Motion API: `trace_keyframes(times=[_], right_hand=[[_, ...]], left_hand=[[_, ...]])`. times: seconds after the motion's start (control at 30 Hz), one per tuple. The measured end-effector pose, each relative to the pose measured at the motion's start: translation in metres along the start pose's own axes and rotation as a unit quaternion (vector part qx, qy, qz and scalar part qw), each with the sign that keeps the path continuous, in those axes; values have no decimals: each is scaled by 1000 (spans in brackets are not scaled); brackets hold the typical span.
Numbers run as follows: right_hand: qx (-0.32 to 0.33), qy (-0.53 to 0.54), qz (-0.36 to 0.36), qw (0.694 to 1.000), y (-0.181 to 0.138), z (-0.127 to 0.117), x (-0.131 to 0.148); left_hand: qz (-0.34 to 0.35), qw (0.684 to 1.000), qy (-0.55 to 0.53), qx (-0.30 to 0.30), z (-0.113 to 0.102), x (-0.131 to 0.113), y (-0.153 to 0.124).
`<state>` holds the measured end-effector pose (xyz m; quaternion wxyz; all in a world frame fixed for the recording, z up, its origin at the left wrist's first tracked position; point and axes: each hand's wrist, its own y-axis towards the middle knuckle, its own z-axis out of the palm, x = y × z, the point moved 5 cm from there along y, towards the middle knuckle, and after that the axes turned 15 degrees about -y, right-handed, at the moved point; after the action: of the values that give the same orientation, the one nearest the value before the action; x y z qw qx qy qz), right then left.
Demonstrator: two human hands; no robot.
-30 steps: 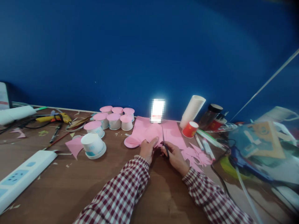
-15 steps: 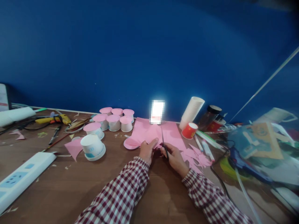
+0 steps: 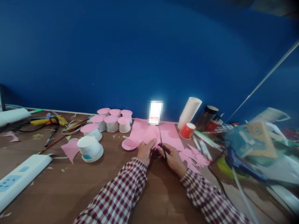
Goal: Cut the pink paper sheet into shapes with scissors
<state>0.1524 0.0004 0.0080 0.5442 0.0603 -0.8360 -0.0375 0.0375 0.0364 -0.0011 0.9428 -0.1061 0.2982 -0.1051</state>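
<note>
My left hand (image 3: 144, 151) pinches the near edge of a pink paper sheet (image 3: 149, 133) that lies on the wooden table (image 3: 70, 186). My right hand (image 3: 171, 157) grips a pair of scissors (image 3: 162, 143), whose blades point away from me into the sheet. A partly cut round shape of the pink paper (image 3: 129, 143) hangs at the sheet's left corner. Both sleeves are red and white check.
Several upturned white cups with pink tops (image 3: 109, 119) stand left of the sheet, and one larger cup (image 3: 89, 148) nearer. Pink offcuts (image 3: 195, 157), a red cup (image 3: 186, 130), a stack of white cups (image 3: 189, 109) and pens lie right. A power strip (image 3: 18, 179) is at the near left.
The view has shifted slightly, so everything sits a little further left. My hands keep their hold on the paper and scissors, the blades still in the sheet.
</note>
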Motion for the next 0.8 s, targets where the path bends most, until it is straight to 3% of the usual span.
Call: trace_keyframes(times=[0.8], right_hand=[[-4,6,-4,1000,1,0,-2]], left_hand=[[13,1000,-18,10,-4,1,4]])
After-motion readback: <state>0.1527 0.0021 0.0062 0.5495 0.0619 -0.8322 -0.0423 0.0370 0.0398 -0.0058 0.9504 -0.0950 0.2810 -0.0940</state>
